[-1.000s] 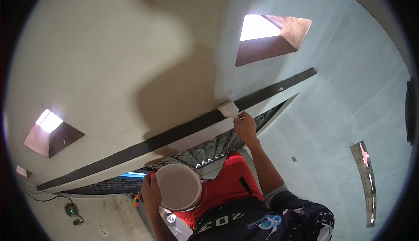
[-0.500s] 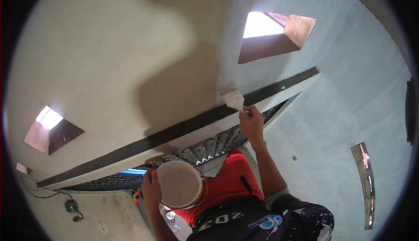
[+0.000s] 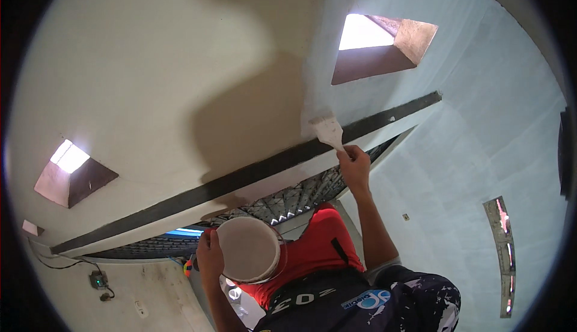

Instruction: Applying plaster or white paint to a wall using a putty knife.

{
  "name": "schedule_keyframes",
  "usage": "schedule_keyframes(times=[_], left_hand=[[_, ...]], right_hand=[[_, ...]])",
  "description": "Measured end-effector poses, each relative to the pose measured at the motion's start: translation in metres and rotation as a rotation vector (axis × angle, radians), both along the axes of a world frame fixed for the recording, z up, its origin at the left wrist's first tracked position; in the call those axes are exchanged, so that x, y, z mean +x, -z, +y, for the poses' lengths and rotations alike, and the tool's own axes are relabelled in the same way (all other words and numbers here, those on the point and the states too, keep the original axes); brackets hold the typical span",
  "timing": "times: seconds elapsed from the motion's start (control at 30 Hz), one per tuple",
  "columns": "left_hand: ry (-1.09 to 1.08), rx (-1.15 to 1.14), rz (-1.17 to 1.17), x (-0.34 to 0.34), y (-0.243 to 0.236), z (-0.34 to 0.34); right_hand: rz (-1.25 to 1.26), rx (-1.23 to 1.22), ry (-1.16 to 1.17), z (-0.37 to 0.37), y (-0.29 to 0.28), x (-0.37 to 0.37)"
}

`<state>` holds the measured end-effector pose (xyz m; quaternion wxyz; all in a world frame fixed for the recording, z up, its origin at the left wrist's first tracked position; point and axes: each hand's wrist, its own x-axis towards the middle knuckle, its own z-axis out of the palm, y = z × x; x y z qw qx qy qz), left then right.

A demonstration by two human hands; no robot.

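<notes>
My right hand [image 3: 354,167] grips a pale, wide paintbrush [image 3: 329,130] by its handle, with the bristles against the wall [image 3: 138,67] just above a dark horizontal band [image 3: 264,170]. The bristles lie at the edge between the beige surface and a paler, streaked coat to the right. A large shadow falls left of the brush. My left hand [image 3: 210,254] grips the left rim of a white bucket [image 3: 246,219] with pale contents and a wire handle, held low over my red-clad lap.
Two recessed openings [image 3: 375,61] [image 3: 77,185] let light through the wall. A dark lattice [image 3: 294,203] runs below the band. An electrical box [image 3: 98,280] with cables is on the lower left. A pale curved wall with a slotted strip [image 3: 500,254] is on the right.
My right hand and the brush have moved upward and slightly right along the paint edge. My left hand and the bucket have stayed nearly in place, rising only slightly in the view.
</notes>
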<state>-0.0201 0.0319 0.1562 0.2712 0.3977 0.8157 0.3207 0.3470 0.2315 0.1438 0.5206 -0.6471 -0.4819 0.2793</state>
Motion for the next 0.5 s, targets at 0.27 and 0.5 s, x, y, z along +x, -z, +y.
schedule_keyframes(times=[0.27,0.5], left_hand=[[0.027,0.054,-0.023,0.002,0.0,0.002],[0.041,0.008,-0.019,-0.001,0.0,0.002]], right_hand=[[-0.333,-0.064,-0.275,-0.017,-0.01,0.031],[-0.681,-0.109,-0.273,0.002,-0.005,0.019]])
